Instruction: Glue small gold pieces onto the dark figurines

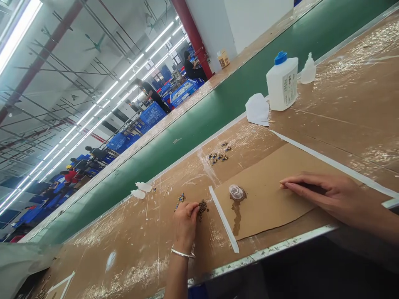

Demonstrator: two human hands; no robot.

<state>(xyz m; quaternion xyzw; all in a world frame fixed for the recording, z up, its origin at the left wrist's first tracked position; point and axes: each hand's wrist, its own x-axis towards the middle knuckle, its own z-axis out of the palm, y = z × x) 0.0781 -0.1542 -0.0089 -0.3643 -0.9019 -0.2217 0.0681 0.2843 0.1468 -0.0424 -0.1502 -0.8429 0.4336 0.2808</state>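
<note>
My left hand (186, 218), with a silver bangle at the wrist, reaches down to a small heap of dark, bead-like pieces (203, 206). Its thumb and forefinger are pinched together at the heap's edge; whatever is between them is too small to make out. Over the cardboard sheet (264, 182) is my right hand (321, 192), thumb and forefinger tips pressed together. Anything in that pinch is hidden or too small to name. A small clear round container (237, 192) sits on the cardboard, with a wet-looking dark streak below it. Blue and gold small pieces (181, 197) lie just beyond my left hand.
More blue-gold pieces (218, 157) lie past the cardboard. Two small white bottles (142, 189) lie at the far left edge. A blue-capped bottle (282, 85), dropper bottle (308, 70) and white paper piece (257, 109) are at the back right. Beyond runs a green belt (187, 135).
</note>
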